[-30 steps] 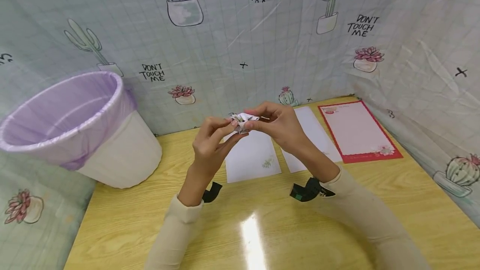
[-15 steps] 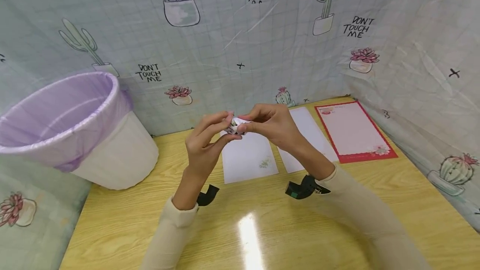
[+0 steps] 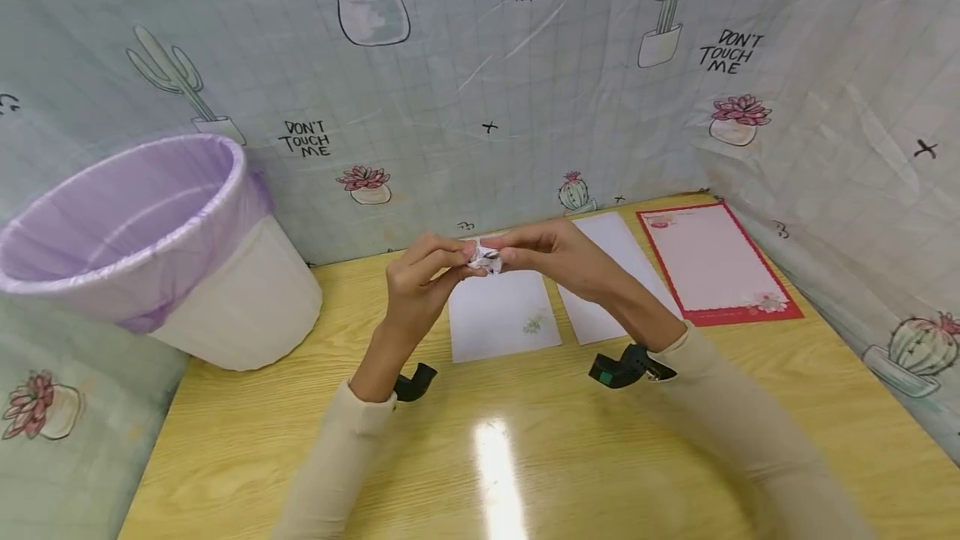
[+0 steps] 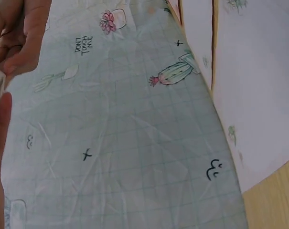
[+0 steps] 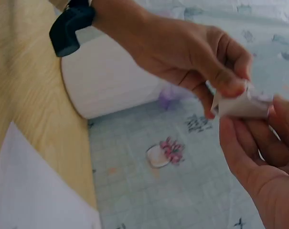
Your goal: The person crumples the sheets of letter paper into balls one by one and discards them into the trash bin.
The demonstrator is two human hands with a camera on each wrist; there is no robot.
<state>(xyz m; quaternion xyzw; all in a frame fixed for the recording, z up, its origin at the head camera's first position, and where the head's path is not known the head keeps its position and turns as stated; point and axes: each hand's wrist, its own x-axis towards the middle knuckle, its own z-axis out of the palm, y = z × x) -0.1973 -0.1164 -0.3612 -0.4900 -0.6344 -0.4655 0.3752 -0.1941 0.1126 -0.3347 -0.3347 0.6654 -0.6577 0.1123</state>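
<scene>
the landmark for this report is the white bin (image 3: 251,302), which is standing on the wooden table (image 3: 247,457) and wearing a purple liner (image 3: 150,182) folded over its rim. a crumpled paper (image 3: 486,260) is being held up off the table, to the right of the bin and well apart from it. the left hand (image 3: 426,277), on the side nearer the bin, is closing thumb and bent fingers on one end of the paper. the right hand (image 3: 573,258), on the side farther from the bin, is pinching the other end between thumb and fingertips. neither hand is showing a spread palm. in the right wrist view the paper is showing folded faces and both hands are touching it; in the left wrist view only part of it is entering at the edge.

three sheets are lying flat to the right of the bin: a first white sheet (image 3: 506,319) being nearest, a second white sheet (image 3: 592,322) lying just beyond, and a red-bordered sheet (image 3: 723,265) lying farthest. the hands are partly covering both white sheets in the head view. a cactus-printed cloth (image 3: 450,82) is hanging behind the bin.
</scene>
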